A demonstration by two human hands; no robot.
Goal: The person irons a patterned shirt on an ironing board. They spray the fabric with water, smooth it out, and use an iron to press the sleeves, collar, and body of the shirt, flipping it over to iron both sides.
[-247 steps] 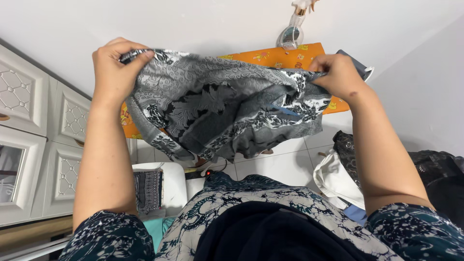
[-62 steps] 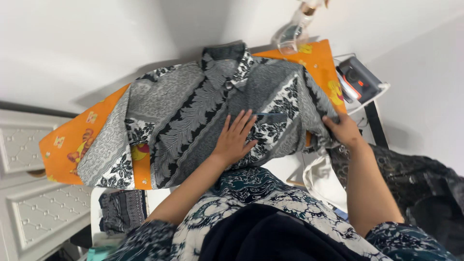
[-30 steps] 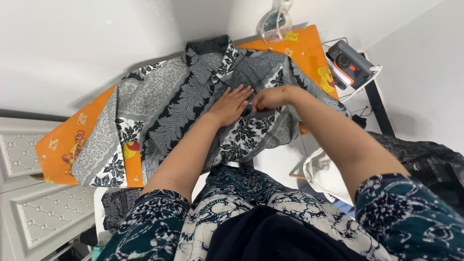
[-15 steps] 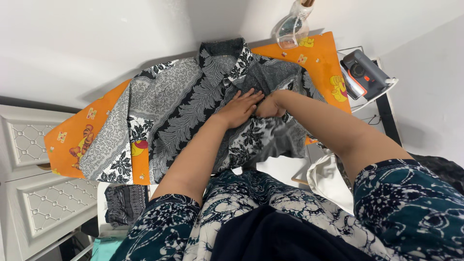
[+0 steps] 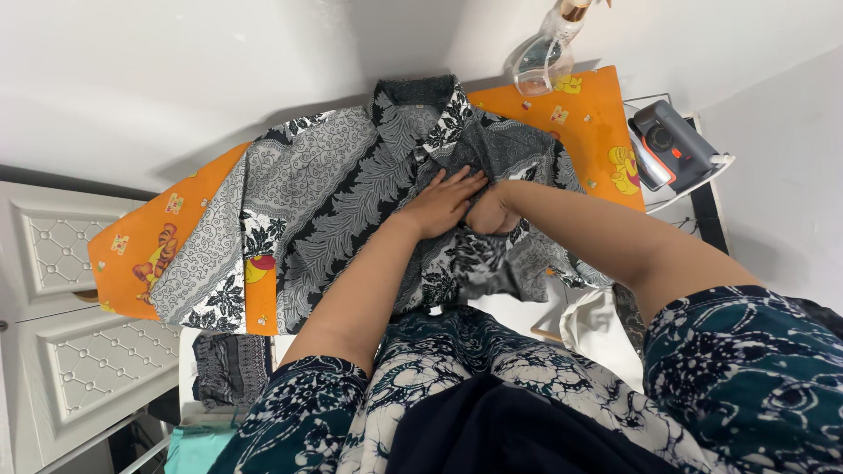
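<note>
On orange padded board | patterned grey shirt | left hand flat, right hand pinching cloth

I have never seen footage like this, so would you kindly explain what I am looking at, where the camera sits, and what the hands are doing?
There is no machine here: a person wears a camera on the head, so the single picture looks down over their patterned clothing at their two bare hands. In front stands an ironing board with an orange cartoon-print cover. A grey, black and white patterned shirt lies spread on it, collar towards the wall. The left hand rests flat on the shirt front; the right hand, curled, pinches the fabric beside it. A clear spray bottle stands at the board's far edge, and an iron sits on the rack at its right end.
</note>
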